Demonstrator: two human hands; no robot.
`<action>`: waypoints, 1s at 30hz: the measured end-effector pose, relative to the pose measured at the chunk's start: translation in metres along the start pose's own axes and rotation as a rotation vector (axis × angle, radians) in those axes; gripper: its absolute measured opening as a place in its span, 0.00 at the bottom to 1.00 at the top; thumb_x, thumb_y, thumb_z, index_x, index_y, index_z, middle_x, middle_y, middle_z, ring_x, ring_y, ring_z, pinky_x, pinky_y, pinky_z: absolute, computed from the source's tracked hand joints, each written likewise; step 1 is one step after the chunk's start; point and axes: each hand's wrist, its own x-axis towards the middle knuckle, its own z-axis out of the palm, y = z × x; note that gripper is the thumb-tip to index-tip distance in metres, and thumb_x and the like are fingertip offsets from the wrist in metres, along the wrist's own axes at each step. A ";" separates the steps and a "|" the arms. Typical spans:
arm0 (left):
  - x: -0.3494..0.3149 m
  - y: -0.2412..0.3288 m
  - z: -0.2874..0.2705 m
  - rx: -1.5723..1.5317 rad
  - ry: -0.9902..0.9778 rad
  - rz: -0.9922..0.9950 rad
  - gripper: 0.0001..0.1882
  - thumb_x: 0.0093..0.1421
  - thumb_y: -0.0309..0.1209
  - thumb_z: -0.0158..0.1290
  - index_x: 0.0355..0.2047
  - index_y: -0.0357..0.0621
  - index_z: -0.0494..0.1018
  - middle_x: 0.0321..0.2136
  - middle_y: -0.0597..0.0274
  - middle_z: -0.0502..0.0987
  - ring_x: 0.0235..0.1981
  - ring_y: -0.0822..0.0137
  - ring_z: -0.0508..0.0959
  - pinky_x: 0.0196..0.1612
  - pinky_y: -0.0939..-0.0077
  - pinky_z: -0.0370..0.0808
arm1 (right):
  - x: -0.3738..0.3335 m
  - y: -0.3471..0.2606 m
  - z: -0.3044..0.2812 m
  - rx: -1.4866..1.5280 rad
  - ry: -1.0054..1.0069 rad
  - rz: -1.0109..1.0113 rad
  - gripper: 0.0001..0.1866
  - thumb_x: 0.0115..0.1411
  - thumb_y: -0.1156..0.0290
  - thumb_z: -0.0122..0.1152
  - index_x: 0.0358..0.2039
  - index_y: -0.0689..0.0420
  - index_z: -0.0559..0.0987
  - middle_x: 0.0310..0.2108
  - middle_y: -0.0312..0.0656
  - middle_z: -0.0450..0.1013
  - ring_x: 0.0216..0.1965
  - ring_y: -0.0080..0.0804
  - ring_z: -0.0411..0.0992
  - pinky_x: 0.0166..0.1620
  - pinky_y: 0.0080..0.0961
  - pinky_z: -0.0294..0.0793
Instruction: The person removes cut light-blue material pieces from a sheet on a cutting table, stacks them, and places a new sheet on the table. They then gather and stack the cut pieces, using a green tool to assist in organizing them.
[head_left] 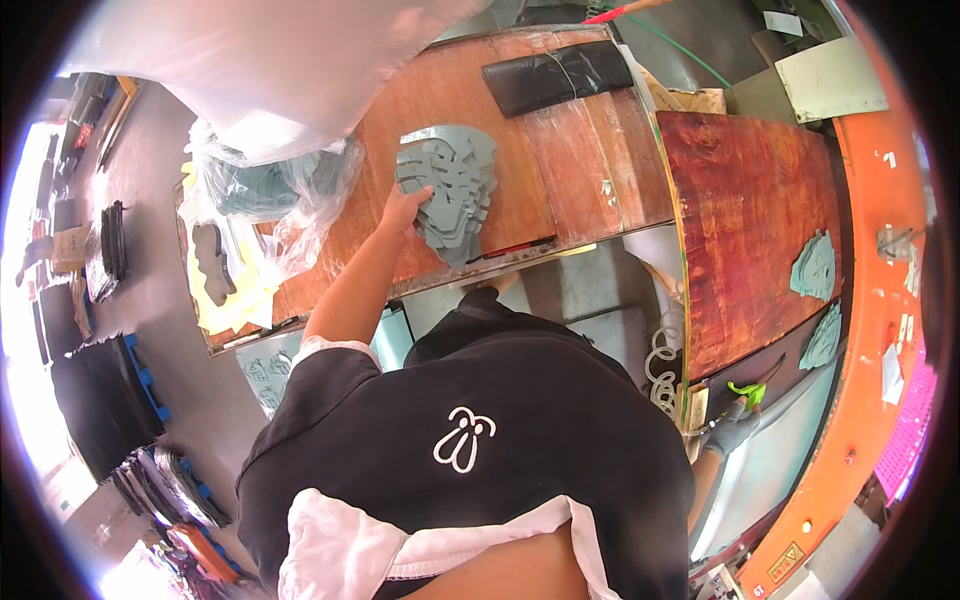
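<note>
My bare left hand (403, 212) grips the left edge of a stack of grey cut-out sheets (455, 190), thumb on top. The sheets are fanned unevenly, with curved slots cut through them, above the wooden table (385, 140). At the right, my right hand (735, 430) wears a grey glove and is closed around a bright green tool (748, 392); its exact kind is hard to make out. A thin dark part points away from the green one. Beside the stack, a clear plastic bag (290, 185) holds more grey pieces.
A black wrapped bundle (555, 78) lies at the table's far side. Right of it stands a reddish wooden board (755, 220) with grey-green cut pieces (815, 265) at its edge. An orange machine frame (880, 200) borders the right. A coiled hose (660, 370) hangs between table and board.
</note>
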 end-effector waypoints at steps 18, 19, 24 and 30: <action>-0.035 -0.034 -0.006 0.038 0.213 0.085 0.23 0.52 0.20 0.54 0.47 0.37 0.60 0.41 0.54 0.71 0.40 0.61 0.74 0.41 0.64 0.76 | 0.085 -0.024 0.022 0.060 0.037 0.045 0.13 0.49 0.73 0.54 0.35 0.65 0.72 0.24 0.38 0.68 0.25 0.28 0.64 0.29 0.26 0.64; -0.037 -0.036 -0.007 0.006 0.207 0.093 0.23 0.52 0.20 0.55 0.47 0.37 0.60 0.41 0.53 0.71 0.40 0.61 0.74 0.40 0.64 0.76 | 0.091 -0.022 0.023 0.009 -0.030 0.070 0.16 0.50 0.69 0.55 0.37 0.66 0.72 0.27 0.42 0.70 0.28 0.33 0.67 0.33 0.28 0.66; -0.046 -0.043 -0.006 -0.182 0.248 0.185 0.25 0.51 0.22 0.56 0.49 0.37 0.59 0.42 0.53 0.70 0.40 0.62 0.73 0.41 0.65 0.74 | 0.085 -0.014 0.040 -0.070 -0.035 0.039 0.25 0.54 0.59 0.53 0.45 0.67 0.70 0.39 0.53 0.69 0.39 0.44 0.69 0.44 0.32 0.67; -0.040 -0.059 0.002 0.215 0.530 0.287 0.34 0.49 0.29 0.58 0.54 0.32 0.55 0.47 0.50 0.67 0.48 0.62 0.68 0.50 0.69 0.66 | 0.058 -0.069 0.019 -0.300 0.208 -0.275 0.27 0.57 0.60 0.52 0.50 0.68 0.66 0.48 0.54 0.65 0.50 0.48 0.64 0.51 0.35 0.64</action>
